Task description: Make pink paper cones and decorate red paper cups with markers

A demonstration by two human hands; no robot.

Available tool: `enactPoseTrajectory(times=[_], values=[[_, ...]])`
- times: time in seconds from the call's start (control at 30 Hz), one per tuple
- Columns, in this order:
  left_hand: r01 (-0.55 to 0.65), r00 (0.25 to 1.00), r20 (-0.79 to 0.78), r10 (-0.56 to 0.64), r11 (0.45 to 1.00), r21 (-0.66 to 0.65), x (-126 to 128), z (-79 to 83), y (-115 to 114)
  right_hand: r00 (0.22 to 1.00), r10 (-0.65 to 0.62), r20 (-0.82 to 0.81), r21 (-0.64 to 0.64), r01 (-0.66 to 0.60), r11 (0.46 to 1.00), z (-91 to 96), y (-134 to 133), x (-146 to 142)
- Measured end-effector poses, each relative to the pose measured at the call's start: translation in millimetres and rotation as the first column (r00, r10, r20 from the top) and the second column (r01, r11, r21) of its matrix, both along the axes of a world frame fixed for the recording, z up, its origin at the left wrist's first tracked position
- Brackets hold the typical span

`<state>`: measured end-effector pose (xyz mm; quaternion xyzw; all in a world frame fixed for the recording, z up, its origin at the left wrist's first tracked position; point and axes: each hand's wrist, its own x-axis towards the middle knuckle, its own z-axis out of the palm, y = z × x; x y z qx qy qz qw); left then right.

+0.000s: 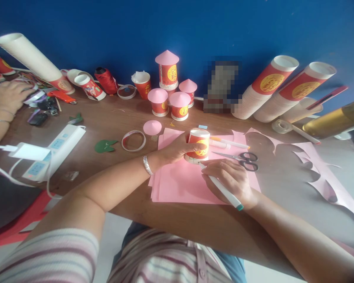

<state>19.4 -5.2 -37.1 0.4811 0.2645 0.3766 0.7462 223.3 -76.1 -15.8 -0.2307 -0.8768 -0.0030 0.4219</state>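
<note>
My left hand (179,149) is wrapped round a red paper cup (199,138) with a gold emblem and a white band at its lower end. My right hand (228,179) grips a white marker (224,192) with a green end, its tip at the cup's white band. Dark marks show on that band. Both hands are above a stack of pink paper (179,188). Just beyond my right hand, scissors (244,157) lie on the paper. An orange-and-white pen (230,142) rests behind the cup.
Cups with pink cone roofs (168,70) stand at the back, near a loose pink cone (152,127). Tall cup stacks (271,84) lean right, beside pink paper scraps (321,173). A power strip (56,153) lies left, near another person's hand (10,96).
</note>
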Motion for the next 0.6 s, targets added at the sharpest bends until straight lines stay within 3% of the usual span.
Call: enactPoseTrajectory(times=[0.17, 0.37, 0.6], values=[[-0.051, 0.997, 0.063, 0.053, 0.998, -0.029, 1.2, 3.0, 0.5, 1.000, 0.001, -0.021, -0.004, -0.001, 1.000, 0.3, 0.9, 2.2], [-0.004, 0.991, 0.130, 0.015, 0.996, -0.087, 0.6, 4.9, 1.7, 0.999, -0.035, -0.014, -0.005, 0.035, 0.999, 1.1, 0.8, 3.3], [0.008, 0.999, 0.046, -0.009, 1.000, 0.013, 1.6, 3.3, -0.9, 1.000, 0.009, -0.003, -0.017, -0.009, 1.000, -2.4, -1.5, -0.8]])
